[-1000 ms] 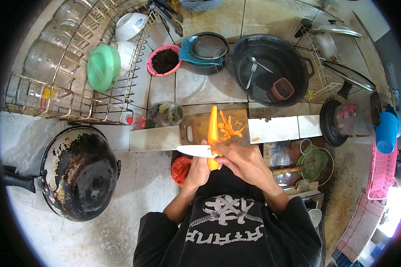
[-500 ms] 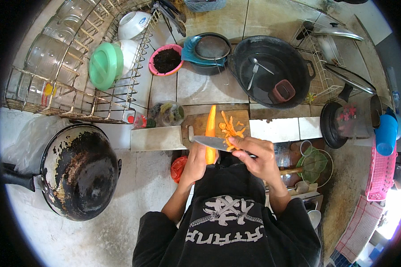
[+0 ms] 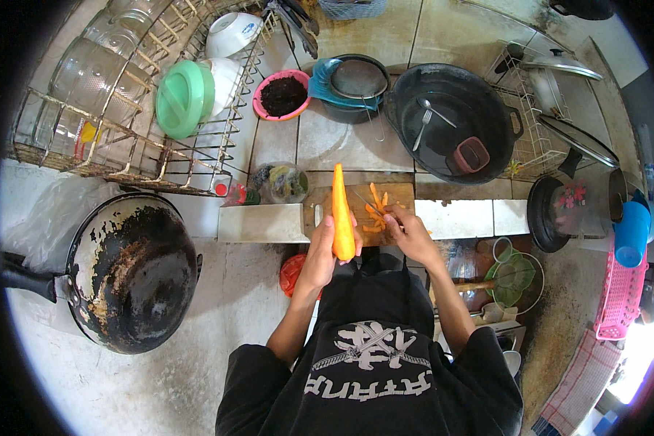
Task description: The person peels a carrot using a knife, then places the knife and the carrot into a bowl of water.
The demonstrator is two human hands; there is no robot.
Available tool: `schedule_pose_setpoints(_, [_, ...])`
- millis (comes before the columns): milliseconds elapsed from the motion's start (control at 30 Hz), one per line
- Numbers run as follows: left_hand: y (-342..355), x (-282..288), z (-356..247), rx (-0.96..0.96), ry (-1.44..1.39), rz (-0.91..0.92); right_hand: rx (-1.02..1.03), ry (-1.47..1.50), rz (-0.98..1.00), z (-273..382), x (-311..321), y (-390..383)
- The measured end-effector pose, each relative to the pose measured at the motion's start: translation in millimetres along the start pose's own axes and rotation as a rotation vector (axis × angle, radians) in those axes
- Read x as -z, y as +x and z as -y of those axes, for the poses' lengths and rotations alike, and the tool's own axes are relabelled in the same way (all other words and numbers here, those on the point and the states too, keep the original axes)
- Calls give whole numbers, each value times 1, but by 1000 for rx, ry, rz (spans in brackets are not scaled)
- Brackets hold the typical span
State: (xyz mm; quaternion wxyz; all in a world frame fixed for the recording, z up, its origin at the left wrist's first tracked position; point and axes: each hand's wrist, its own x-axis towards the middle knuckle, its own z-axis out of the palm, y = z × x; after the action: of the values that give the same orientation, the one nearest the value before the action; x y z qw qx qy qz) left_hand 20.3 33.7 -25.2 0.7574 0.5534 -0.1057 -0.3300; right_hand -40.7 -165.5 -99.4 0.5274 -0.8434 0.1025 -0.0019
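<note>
My left hand point(image 3: 323, 247) is closed around a peeled orange carrot point(image 3: 342, 221), held upright in the picture before my waist. To its right, my right hand point(image 3: 407, 232) grips a knife point(image 3: 363, 201), its thin blade pointing up-left over the wooden cutting board point(image 3: 320, 196), among orange carrot peelings point(image 3: 375, 227). The knife's handle is mostly hidden by my fingers.
A dish rack point(image 3: 152, 167) and blackened pan point(image 3: 131, 276) flank the left. Behind the board sit a pink bowl point(image 3: 301, 103), stacked strainer point(image 3: 357, 78) and large black basin point(image 3: 407, 94) with cutlery. Right are lids point(image 3: 574, 138), a blue cup point(image 3: 632, 232) and pink basket point(image 3: 618, 301).
The knife has left the carrot, swinging right and upward to the peelings with my right hand. The carrot has turned slightly and stays in my left hand.
</note>
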Motion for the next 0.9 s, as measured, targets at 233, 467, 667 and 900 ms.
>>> schedule_pose_setpoints(233, [-1,2,0,-35,-49,41,-73,-194,73,16,1,0])
schedule_pose_setpoints(467, [1,0,-3,-59,-79,19,-86,-321,87,24,5,-3])
schedule_pose_setpoints(667, [2,0,-2,-72,-107,1,-105,-293,65,23,4,-3])
schedule_pose_setpoints(900, [-1,0,-7,-42,-120,26,-102,-290,-26,14,-1,0])
